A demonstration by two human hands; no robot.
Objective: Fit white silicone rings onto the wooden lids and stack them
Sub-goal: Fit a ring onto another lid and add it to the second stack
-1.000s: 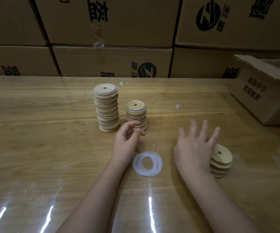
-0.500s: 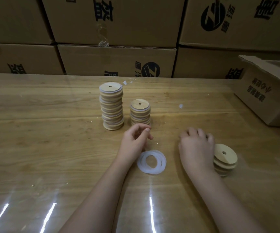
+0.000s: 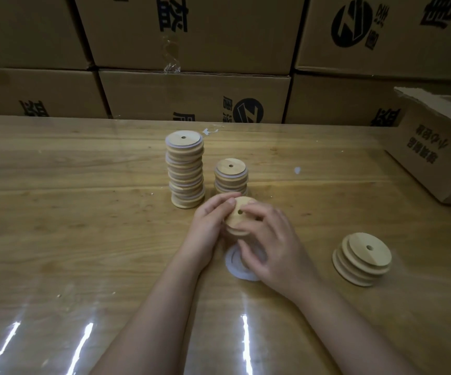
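Both hands hold one wooden lid (image 3: 237, 218) above the table, just in front of the short stack. My left hand (image 3: 208, 226) grips its left edge and my right hand (image 3: 271, 244) pinches its right side with fingers curled over it. White silicone rings (image 3: 235, 264) lie on the table beneath my right hand, partly hidden. A tall stack of ringed lids (image 3: 186, 169) and a short stack of ringed lids (image 3: 231, 175) stand behind. A small pile of bare wooden lids (image 3: 362, 257) sits at the right.
The wooden table (image 3: 70, 212) carries a glossy clear cover with glare near the front. An open cardboard box (image 3: 435, 147) stands at the right edge. Stacked cartons (image 3: 192, 96) line the wall behind the table.
My right hand took a lid from the right pile and carried it left to the centre. My left hand rose to grip it too. The camera view shifted slightly.
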